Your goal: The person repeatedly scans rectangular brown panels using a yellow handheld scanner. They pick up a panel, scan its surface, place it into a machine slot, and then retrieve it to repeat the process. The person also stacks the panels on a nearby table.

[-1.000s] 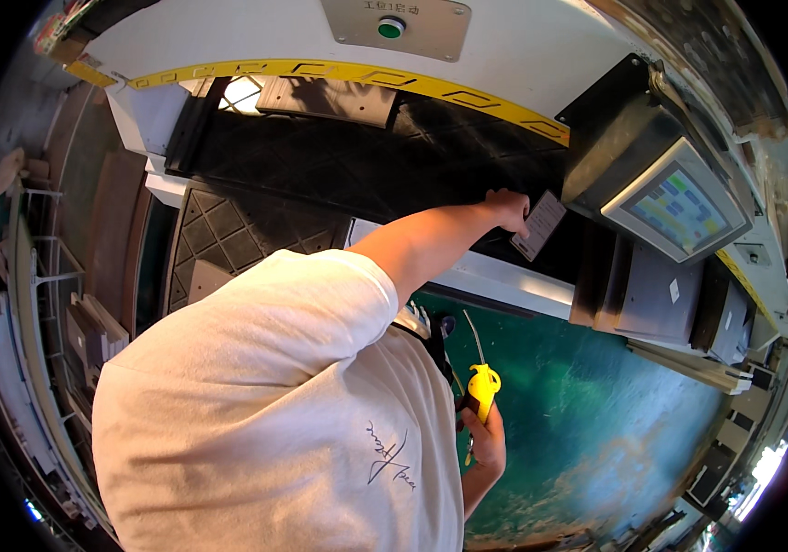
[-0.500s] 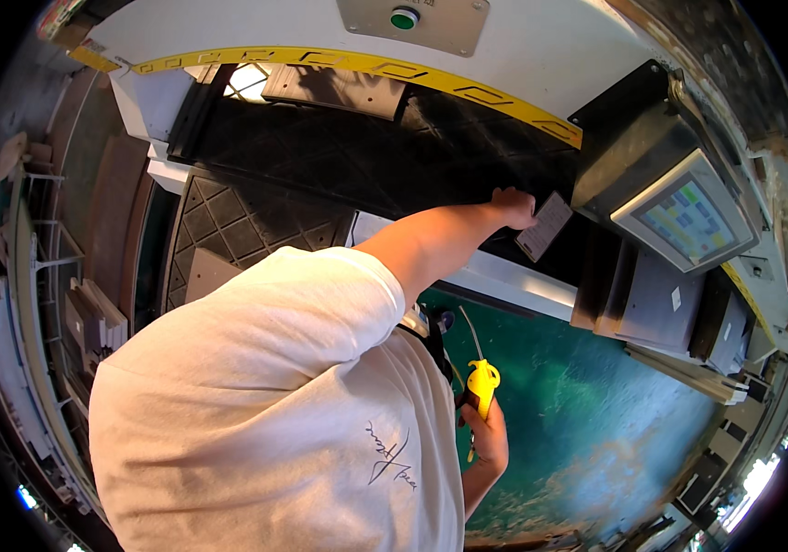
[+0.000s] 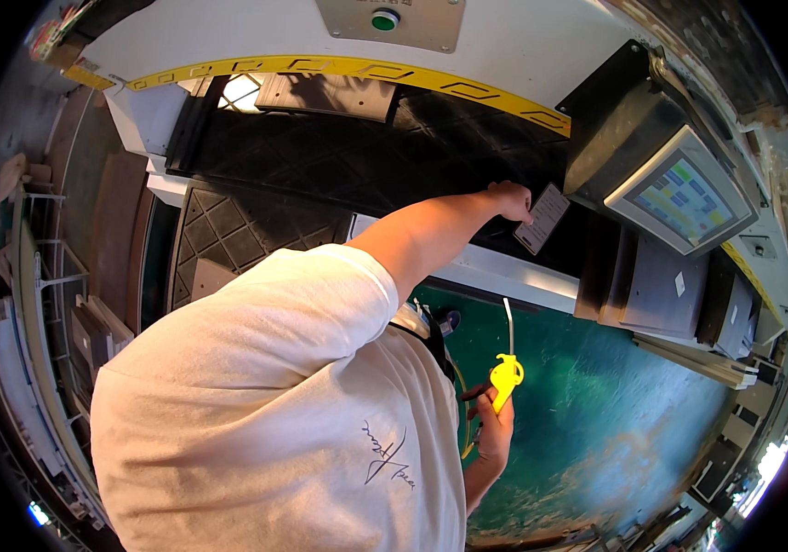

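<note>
My left arm stretches over a dark machine bed (image 3: 431, 161). At its end my left hand (image 3: 511, 201) has its fingers closed on the near edge of a small flat rectangular card (image 3: 541, 219) with rows of print. The thumb side of that grip is partly hidden. Lower right, in front of the white T-shirt (image 3: 256, 396), my right hand (image 3: 493, 432) is wrapped round a yellow air blow gun (image 3: 506, 379). Its thin metal nozzle points up, apart from the machine. A yellowish hose (image 3: 468, 442) hangs below the grip.
A tilted touch screen (image 3: 684, 193) juts out beyond the card. Stacked panels (image 3: 661, 285) stand below it. A yellow-striped edge (image 3: 348, 67) and a green button (image 3: 385, 19) are on the machine's upper beam. Another panel (image 3: 325, 95) lies deeper inside. The floor (image 3: 578, 414) is green.
The air blow gun in my right hand has moved up and to the right, its nozzle now more upright. My left hand stays at the card. The view has shifted slightly.
</note>
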The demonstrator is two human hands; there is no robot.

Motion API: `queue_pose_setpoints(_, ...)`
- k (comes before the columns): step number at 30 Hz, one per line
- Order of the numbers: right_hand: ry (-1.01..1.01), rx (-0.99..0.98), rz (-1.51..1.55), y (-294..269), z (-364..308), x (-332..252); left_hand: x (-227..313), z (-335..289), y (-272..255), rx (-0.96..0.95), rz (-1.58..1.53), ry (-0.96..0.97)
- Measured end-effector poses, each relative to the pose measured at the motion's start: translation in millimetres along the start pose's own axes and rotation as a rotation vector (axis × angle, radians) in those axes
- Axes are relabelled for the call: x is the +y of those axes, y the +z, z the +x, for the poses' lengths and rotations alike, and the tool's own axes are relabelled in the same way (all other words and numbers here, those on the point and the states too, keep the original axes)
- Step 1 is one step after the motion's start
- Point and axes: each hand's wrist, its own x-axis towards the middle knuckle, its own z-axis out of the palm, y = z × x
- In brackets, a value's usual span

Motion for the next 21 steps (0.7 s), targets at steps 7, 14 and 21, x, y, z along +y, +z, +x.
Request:
queue_pose_setpoints(7,-0.075,0.208,0.078,5,-2,-1,-1,3,-2,-0.012,0.010,0.013)
queue_pose_setpoints(14,-0.021,0.036,-0.002,-2,-16,-3,-1,1,0,0.019,0.003,0.022)
queue_pose_setpoints(21,0.015,0.055,0.038,4,-20,-11,-3,1,0,0.010,0.039,0.034)
